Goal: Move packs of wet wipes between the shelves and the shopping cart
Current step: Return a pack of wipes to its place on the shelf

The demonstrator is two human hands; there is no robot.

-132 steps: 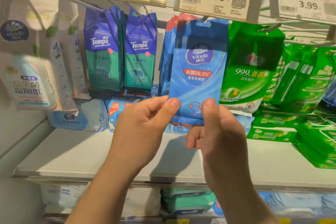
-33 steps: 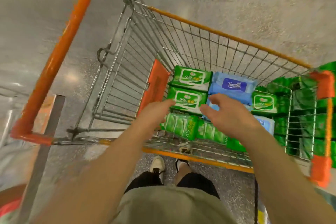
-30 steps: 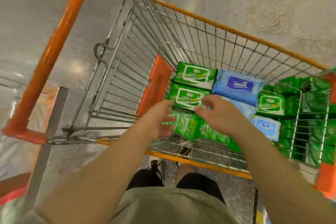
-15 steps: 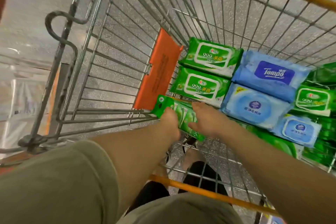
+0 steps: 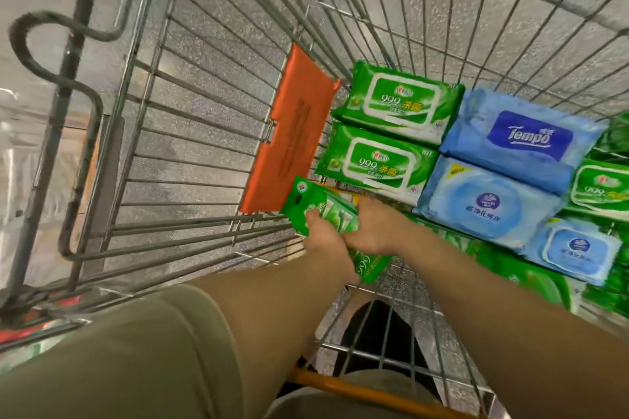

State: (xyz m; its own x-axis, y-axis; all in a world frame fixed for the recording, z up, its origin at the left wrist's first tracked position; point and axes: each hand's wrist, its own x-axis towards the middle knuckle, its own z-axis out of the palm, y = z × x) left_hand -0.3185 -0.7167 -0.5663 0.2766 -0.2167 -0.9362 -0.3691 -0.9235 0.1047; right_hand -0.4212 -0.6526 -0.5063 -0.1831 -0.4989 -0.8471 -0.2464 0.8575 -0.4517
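Presently both hands are inside the shopping cart (image 5: 211, 133), closed together on one green multipack of wet wipes (image 5: 326, 211). The pack is long and narrow. Its long axis runs diagonally, from an upper-left end with a hang tab, next to the orange flap (image 5: 289, 133) of the cart's child seat, down to a lower-right end that shows below the wrists. It sits tilted, hang-tab end higher, at the near left corner of the load.

The left hand (image 5: 323, 238) grips the pack from the near side, thumb curled over its top face; its other fingers are hidden beneath. The right hand (image 5: 374, 228) is curled over the pack's far edge, fingers bent down out of sight, knuckles touching the left hand.

Just beyond the held pack lie two flat green 999 packs (image 5: 391, 133), one behind the other, labels up. To their right sit a blue Tempo pack (image 5: 524, 139) and, nearer, a pale blue pack with a round lid (image 5: 483, 204). Further right lies a smaller blue pack (image 5: 575, 248), with more green packs (image 5: 531, 282) beneath and around it. Whether the held pack rests on the cart's wire bottom cannot be determined.
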